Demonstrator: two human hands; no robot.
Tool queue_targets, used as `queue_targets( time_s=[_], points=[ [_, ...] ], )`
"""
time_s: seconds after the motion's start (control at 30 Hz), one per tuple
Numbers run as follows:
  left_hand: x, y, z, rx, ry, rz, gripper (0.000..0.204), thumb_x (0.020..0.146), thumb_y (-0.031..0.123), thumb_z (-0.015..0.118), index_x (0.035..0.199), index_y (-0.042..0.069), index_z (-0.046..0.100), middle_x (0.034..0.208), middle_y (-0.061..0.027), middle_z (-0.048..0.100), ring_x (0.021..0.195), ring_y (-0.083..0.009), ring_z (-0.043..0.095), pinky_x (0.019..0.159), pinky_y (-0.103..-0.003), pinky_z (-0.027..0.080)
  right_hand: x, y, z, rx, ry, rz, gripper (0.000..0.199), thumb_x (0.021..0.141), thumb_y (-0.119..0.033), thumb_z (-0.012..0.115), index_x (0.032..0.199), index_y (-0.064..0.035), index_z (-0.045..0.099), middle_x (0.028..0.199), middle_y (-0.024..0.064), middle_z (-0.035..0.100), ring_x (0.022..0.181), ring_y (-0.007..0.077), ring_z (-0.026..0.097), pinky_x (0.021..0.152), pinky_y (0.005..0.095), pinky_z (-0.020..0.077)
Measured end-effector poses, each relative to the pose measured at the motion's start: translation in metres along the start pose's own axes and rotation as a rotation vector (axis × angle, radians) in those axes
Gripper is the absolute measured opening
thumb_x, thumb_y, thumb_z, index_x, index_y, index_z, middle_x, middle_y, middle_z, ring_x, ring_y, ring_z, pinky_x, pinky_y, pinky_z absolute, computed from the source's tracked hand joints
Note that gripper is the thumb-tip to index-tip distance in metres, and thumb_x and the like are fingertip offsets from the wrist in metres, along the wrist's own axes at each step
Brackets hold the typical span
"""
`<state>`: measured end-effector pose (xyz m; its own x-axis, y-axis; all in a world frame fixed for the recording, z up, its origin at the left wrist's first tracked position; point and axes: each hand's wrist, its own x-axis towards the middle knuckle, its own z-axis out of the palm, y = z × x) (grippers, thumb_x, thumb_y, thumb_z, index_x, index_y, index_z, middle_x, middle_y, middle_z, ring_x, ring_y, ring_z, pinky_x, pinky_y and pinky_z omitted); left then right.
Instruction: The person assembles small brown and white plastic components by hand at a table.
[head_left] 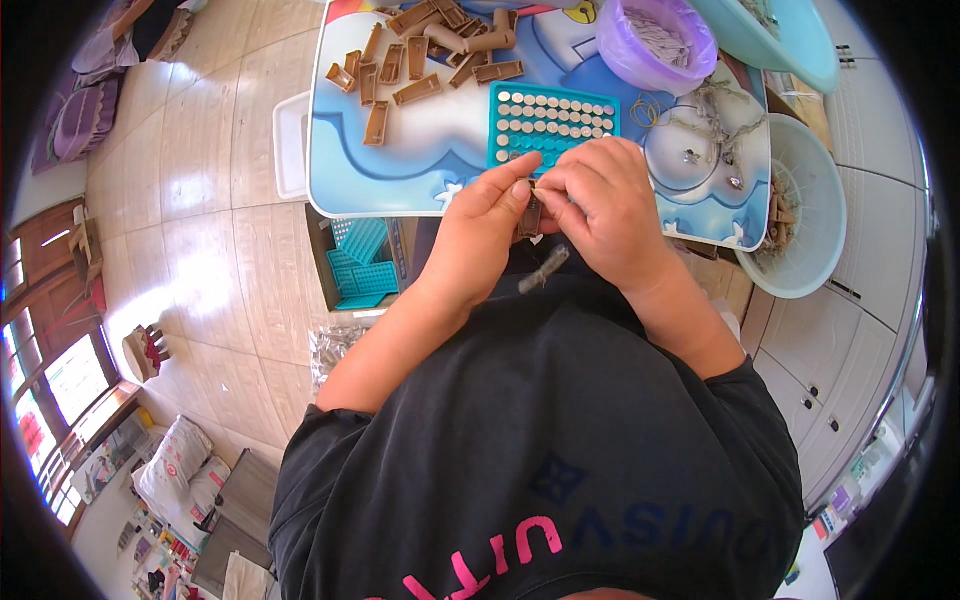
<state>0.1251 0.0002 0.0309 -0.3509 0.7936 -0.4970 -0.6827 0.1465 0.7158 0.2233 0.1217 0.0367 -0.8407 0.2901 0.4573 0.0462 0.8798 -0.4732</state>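
Note:
Both my hands meet in front of my body at the table's near edge. My left hand (pixel 478 232) is closed, its thumb and fingers pinching a small brown plastic casing (pixel 529 218). At that casing's upper end my right hand (pixel 603 205) pinches with thumb and forefinger; whatever is between those fingertips is too small to make out. Below the hands dangles a short greyish bundle (pixel 544 271), partly see-through. Just beyond them lies a teal tray (pixel 494 120) with rows of round silvery discs (pixel 541 113); my fingers hide its near part.
Brown plastic casings (pixel 417 58) lie heaped at the table's far left. A purple-lined tub (pixel 611 60) stands at the far right, near thin wires (pixel 715 125). Pale basins (pixel 828 200) flank the table's right side. Below its left edge, a box (pixel 318 258) holds teal trays.

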Motion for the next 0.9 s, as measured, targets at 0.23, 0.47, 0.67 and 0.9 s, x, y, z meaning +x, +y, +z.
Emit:
queue_targets(
  time_s=[0.23,0.47,0.67,0.9],
  points=[
    [0.005,0.002,-0.002,-0.138,0.058,0.034,0.026,0.097,0.012,0.040,0.118,-0.003,0.046,0.104,-0.0136,0.058,0.092,-0.0183,0.060,0.082,-0.031,0.051,-0.012,-0.011,0.001,0.169,0.060,0.105,0.021,0.069,-0.014,0.071,0.080,-0.0094,0.053,0.078,0.0037,0.056,0.073,0.0246,0.054,0.067,0.0354,0.0378],
    [0.007,0.003,0.002,-0.191,0.116,0.129,0.022,0.095,0.010,0.042,0.114,-0.002,0.045,0.109,-0.0151,0.056,0.100,-0.0215,0.059,0.085,-0.032,0.050,-0.018,-0.015,0.010,0.096,0.004,0.095,0.029,0.066,-0.012,0.073,0.085,-0.0098,0.052,0.076,0.0023,0.057,0.070,0.0229,0.055,0.063,0.0357,0.0364],
    [0.008,0.002,0.000,-0.181,0.125,0.162,0.022,0.096,0.010,0.041,0.113,-0.002,0.045,0.111,-0.0157,0.056,0.102,-0.0221,0.058,0.087,-0.032,0.049,-0.021,-0.018,0.011,0.202,0.028,0.158,0.025,0.068,-0.003,0.069,0.086,-0.0091,0.053,0.074,0.0030,0.058,0.069,0.0236,0.055,0.063,0.0353,0.0372],
    [0.007,0.001,0.000,-0.192,0.102,0.153,0.021,0.096,0.011,0.042,0.113,-0.001,0.046,0.111,-0.0153,0.056,0.102,-0.0213,0.058,0.086,-0.031,0.049,-0.022,-0.022,0.014,0.373,0.017,0.301,0.024,0.070,-0.002,0.067,0.091,-0.0081,0.057,0.075,0.0054,0.060,0.069,0.0257,0.055,0.065,0.0354,0.0403]
  ],
)
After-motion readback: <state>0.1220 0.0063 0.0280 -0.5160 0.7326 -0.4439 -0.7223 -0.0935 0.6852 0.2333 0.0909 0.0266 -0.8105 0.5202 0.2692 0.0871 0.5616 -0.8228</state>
